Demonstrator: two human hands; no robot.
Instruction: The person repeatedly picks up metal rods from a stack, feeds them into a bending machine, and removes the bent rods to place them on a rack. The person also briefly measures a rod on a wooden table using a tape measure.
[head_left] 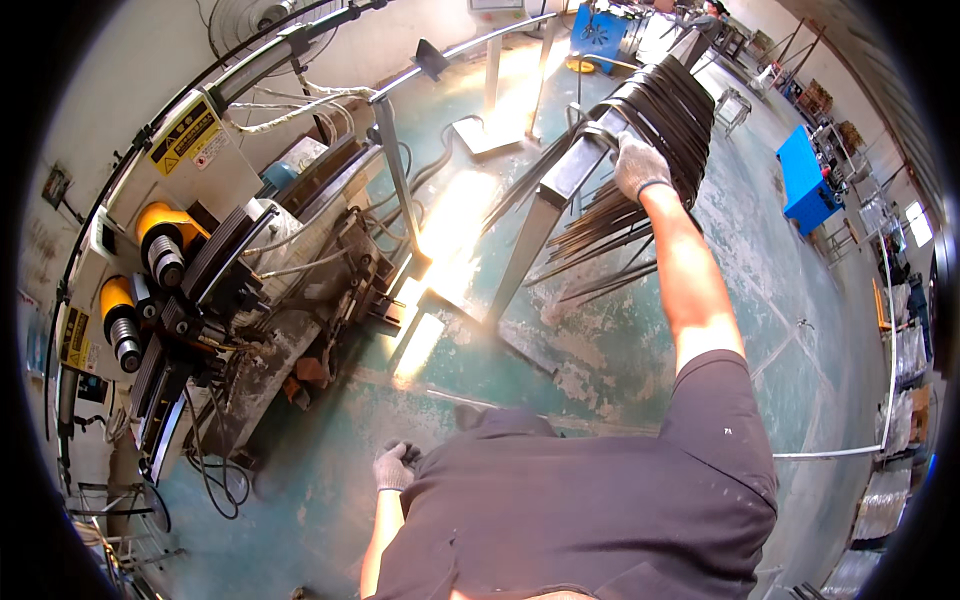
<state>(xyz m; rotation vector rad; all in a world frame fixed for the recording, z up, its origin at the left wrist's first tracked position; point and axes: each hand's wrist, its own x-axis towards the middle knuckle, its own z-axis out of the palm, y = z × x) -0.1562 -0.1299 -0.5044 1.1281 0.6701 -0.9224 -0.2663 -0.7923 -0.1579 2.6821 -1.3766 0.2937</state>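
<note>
My right hand (642, 168), in a light knit glove, is stretched forward to a metal stand. Its fingers are closed round a dark bent metal rod (598, 130) at the stand's top beam (572, 172); the fingertips are hidden. Just beyond hangs a dense row of similar bent rods (668, 100), their long ends slanting down to the left. My left hand (394, 467), gloved too, is low beside my body with its fingers curled in. Nothing shows in it, and it touches none of the rods.
At the left stands a machine with yellow-and-black cylinders (165, 245), cables and warning labels (188, 135). A grey post (395, 165) rises between it and the stand. Blue workbenches (805, 180) are farther back, with a person (708, 25) at the far end. Sunlight patches the worn green floor (600, 385).
</note>
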